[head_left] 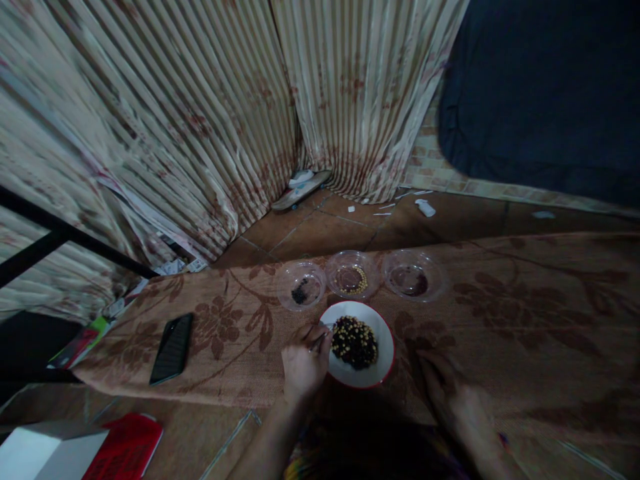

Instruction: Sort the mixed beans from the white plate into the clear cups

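Observation:
A white bowl with a red rim (385, 363) sits on the cloth in front of me. Mixed dark and yellow beans or seeds (355, 343) are heaped inside it. At the bowl's left rim, my left hand (305, 360) is closed around a thin metal utensil (320, 339), whose exact kind I cannot make out. My right hand (453, 393) lies on the cloth to the right of the bowl, fingers stretched out and holding nothing visible. Behind the bowl stand three clear plastic dishes: one with black seeds (300, 292), one with yellow seeds (357, 283), one with dark reddish seeds (417, 285).
A patterned brown cloth (240, 373) covers the long low surface. A black phone (171, 349) lies at left. Beyond are striped curtains (200, 120), a tiled floor with white scraps (425, 208) and a dark covered object (540, 93). A white box (45, 450) stands at lower left.

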`<state>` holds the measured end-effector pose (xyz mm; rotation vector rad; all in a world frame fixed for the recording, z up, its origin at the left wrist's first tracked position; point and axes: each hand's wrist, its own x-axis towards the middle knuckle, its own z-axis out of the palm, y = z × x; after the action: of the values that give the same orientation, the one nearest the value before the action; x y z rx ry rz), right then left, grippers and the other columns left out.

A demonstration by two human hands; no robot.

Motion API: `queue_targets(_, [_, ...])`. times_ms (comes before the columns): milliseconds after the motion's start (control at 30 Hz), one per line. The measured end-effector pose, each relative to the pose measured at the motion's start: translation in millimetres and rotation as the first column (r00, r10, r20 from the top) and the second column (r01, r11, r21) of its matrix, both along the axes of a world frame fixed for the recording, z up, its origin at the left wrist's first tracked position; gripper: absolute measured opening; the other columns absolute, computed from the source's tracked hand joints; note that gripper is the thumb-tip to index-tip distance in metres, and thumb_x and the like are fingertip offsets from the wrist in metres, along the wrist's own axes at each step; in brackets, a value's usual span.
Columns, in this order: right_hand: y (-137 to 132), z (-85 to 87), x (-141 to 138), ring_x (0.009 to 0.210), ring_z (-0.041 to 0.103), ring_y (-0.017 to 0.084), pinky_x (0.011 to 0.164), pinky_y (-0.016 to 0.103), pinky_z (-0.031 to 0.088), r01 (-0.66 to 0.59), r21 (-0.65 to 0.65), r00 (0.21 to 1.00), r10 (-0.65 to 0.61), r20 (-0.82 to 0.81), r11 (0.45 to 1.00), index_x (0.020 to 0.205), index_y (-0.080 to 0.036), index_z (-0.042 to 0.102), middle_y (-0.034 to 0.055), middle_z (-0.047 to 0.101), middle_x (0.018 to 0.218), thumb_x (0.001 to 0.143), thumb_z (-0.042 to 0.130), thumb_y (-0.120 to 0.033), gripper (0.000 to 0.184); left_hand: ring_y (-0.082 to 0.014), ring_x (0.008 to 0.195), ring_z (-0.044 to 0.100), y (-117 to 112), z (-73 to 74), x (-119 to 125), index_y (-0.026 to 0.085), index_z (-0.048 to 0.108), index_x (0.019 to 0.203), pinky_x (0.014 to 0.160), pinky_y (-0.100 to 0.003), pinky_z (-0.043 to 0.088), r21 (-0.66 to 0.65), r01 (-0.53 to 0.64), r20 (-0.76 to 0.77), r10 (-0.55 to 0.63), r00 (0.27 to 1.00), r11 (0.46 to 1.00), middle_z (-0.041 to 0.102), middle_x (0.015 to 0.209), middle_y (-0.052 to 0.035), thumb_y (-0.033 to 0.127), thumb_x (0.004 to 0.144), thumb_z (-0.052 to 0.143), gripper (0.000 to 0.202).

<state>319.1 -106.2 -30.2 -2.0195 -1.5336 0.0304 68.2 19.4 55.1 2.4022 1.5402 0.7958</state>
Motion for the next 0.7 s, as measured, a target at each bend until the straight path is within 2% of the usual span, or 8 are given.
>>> queue_targets(200, [0.5,-0.5,-0.9,0.081,0.076,0.019,0.066,0.027,0.059,0.0,0.011,1.0,0.0,-0.002,1.0,0.108,-0.024,0.072,0.0055,0.076,0.106,0.1,0.041,-0.034,0.034,-0.0151,0.076,0.07,0.5,16.1,-0.6,0.021,0.075,0.087,0.068,-0.023,0.051,-0.057,0.018,0.133,-0.01,0.991,0.998,0.076,0.085,-0.0037,0.03,0.095,0.058,0.02])
queue_targets(400, [3.2,0.2,-5.1,0.078,0.076,0.018,0.064,0.025,0.059,0.019,0.026,1.0,-0.019,-0.005,0.999,0.105,-0.025,0.072,0.0045,0.077,0.106,0.099,0.042,-0.033,0.032,-0.0165,0.079,0.072,14.7,37.3,14.7,0.022,0.076,0.089,0.074,-0.026,0.055,-0.161,0.081,0.364,-0.018,0.931,0.984,0.077,0.086,-0.0026,0.031,0.092,0.061,0.018])
queue_targets(533, [6.2,2.9,-5.8,0.074,0.076,0.016,0.061,0.022,0.058,0.016,0.027,1.0,-0.015,-0.025,1.0,0.103,-0.027,0.073,0.0034,0.078,0.102,0.098,0.042,-0.031,0.032,-0.0167,0.083,0.072,35.7,48.4,46.7,0.023,0.077,0.089,0.078,-0.027,0.056,-0.173,0.136,0.393,-0.058,0.918,0.975,0.078,0.091,-0.0017,0.031,0.091,0.063,0.016])
queue_targets(700, [9.4,5.4,-10.1,0.074,0.076,0.015,0.063,0.021,0.057,0.018,0.063,0.996,-0.012,-0.089,0.998,0.104,-0.027,0.073,0.0048,0.077,0.104,0.098,0.043,-0.027,0.03,-0.0163,0.083,0.073,65.4,58.3,111.9,0.025,0.078,0.084,0.077,-0.025,0.053,-0.154,0.251,0.304,-0.196,0.932,0.956,0.079,0.087,0.0,0.027,0.09,0.064,0.016])
